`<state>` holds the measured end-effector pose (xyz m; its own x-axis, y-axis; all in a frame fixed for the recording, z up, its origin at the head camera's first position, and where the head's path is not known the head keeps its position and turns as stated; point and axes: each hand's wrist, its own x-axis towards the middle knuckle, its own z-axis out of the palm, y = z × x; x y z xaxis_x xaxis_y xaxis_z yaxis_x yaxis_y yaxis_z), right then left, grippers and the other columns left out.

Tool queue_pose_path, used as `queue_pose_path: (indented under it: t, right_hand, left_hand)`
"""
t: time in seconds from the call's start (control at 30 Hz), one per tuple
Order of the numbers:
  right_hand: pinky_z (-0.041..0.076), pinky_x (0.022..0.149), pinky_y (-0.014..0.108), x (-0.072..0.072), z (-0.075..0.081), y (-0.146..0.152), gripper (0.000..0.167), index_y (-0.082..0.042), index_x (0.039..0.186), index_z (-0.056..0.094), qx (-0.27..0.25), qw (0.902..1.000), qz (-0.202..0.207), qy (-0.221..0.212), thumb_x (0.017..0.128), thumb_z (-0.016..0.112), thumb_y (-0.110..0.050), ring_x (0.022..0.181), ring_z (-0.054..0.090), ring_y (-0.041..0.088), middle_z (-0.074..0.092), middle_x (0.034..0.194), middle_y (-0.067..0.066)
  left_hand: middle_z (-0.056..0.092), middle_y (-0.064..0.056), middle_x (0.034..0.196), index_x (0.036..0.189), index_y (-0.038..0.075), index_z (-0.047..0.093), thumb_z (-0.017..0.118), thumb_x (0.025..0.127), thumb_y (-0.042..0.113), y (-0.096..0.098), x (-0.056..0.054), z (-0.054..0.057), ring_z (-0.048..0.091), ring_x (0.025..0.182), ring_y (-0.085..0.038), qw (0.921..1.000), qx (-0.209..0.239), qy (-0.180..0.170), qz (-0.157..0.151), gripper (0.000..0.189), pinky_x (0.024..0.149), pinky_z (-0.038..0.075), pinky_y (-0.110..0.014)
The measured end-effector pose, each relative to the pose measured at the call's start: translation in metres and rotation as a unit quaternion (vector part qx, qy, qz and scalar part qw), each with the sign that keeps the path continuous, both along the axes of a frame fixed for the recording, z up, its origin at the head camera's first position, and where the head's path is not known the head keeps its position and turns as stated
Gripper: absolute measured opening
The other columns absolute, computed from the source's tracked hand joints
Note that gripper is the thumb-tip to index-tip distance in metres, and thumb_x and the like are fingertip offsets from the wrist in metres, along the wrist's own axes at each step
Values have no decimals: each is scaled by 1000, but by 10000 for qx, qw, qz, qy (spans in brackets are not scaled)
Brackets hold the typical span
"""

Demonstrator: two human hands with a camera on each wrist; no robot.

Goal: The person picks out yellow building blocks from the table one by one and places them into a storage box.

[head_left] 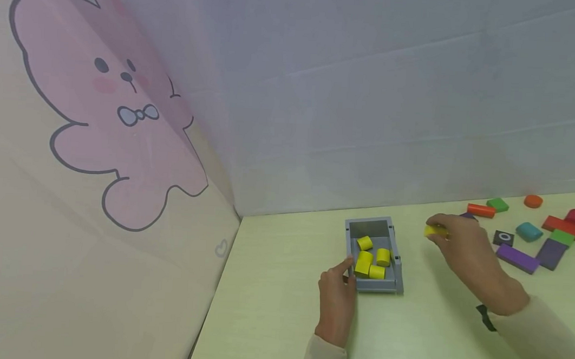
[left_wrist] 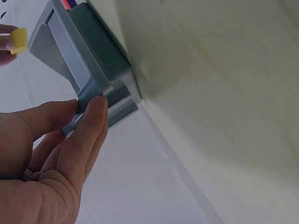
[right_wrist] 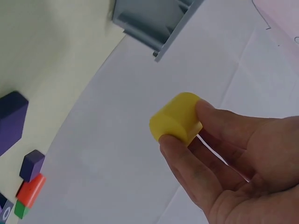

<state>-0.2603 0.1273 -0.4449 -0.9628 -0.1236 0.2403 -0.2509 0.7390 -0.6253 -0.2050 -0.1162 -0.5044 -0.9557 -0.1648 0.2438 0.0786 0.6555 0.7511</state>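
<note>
My right hand (head_left: 466,254) pinches a yellow block (right_wrist: 175,119) between thumb and fingertips, raised over the table to the right of the grey box. The block has a rounded side and a flat end. My left hand (head_left: 336,296) grips the near left part of the grey box (head_left: 377,285), thumb and fingers on either side of its rim, as the left wrist view shows. Inside the box lie several yellow blocks (head_left: 364,264), grouped mostly toward the near end. The box stands open-topped on the pale table (head_left: 272,287).
To the right lie loose coloured blocks, among them a long purple block (head_left: 517,259), a teal block (head_left: 528,232), a red-orange block (head_left: 481,211) and a black block with a white ring (head_left: 503,238). A pale sheet (head_left: 368,124) hangs behind the table; a sheet with a pink rabbit (head_left: 138,150) hangs at left.
</note>
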Motion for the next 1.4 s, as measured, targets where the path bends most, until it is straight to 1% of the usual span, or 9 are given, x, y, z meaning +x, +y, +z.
queue_pose_path:
  t: [0.13,0.17,0.33,0.57,0.67,0.83,1.03,1.27,1.4]
  right_hand:
    - [52,92,68,-1,2,-10,34,10,121,69,-107,9999,121,54,89,79,5,107,64,55,69,119,35]
    - [52,92,68,-1,2,-12,34,10,121,69,-119,9998,136,66,89,79,5,108,65,55,69,120,35]
    - [52,94,67,-1,5,-23,33,8,121,70,-124,9998,168,62,90,79,4,110,65,54,70,121,34]
    - [53,95,65,-1,9,-34,32,9,121,70,-114,9996,247,-58,91,79,3,109,65,51,71,120,31]
    - [53,95,65,-3,10,-38,32,9,122,69,-139,9994,284,-157,92,78,3,110,65,51,70,122,31]
    - [55,94,62,-3,13,-49,31,8,121,70,-158,9993,331,-74,92,77,4,109,67,49,71,122,30]
    - [57,94,60,-1,15,-63,30,7,121,70,-37,9989,476,7,92,77,6,108,68,47,72,120,27]
    - [55,97,59,-3,11,-75,30,9,121,71,100,9966,808,90,92,76,8,113,67,47,72,121,26]
    - [54,98,60,-7,6,-80,27,8,118,72,147,9949,970,212,91,75,9,113,67,46,73,120,25]
  left_hand:
    - [77,-16,119,125,0,77,73,88,-16,-1,1,1,66,69,-3,10000,-34,35,-17,40,56,49,-17]
    - [77,-16,120,125,0,77,72,88,-15,-1,1,1,66,69,-3,10000,6,2,-12,40,56,49,-16]
    - [77,-17,119,125,-1,76,72,87,-17,-1,0,0,65,67,-3,9999,-15,106,-37,41,55,49,-17]
    - [77,-15,122,126,-1,76,72,87,-17,0,1,0,65,69,-2,9999,132,-100,31,42,56,49,-17]
    - [77,-14,122,125,0,76,73,86,-17,0,1,1,65,68,-2,9999,121,-111,48,43,56,49,-17]
    - [77,-13,122,125,0,77,73,86,-17,0,1,1,65,68,-2,9998,118,-123,53,43,56,49,-17]
    - [77,-13,122,125,0,77,73,86,-17,0,0,1,66,69,-2,9999,86,-123,34,42,57,50,-17]
    - [77,-14,121,125,0,77,74,87,-16,-1,0,1,65,68,-1,9998,109,-177,22,42,56,49,-16]
    - [78,-13,120,125,0,77,74,86,-16,-1,-1,1,65,67,-1,9999,76,-118,17,42,55,49,-16]
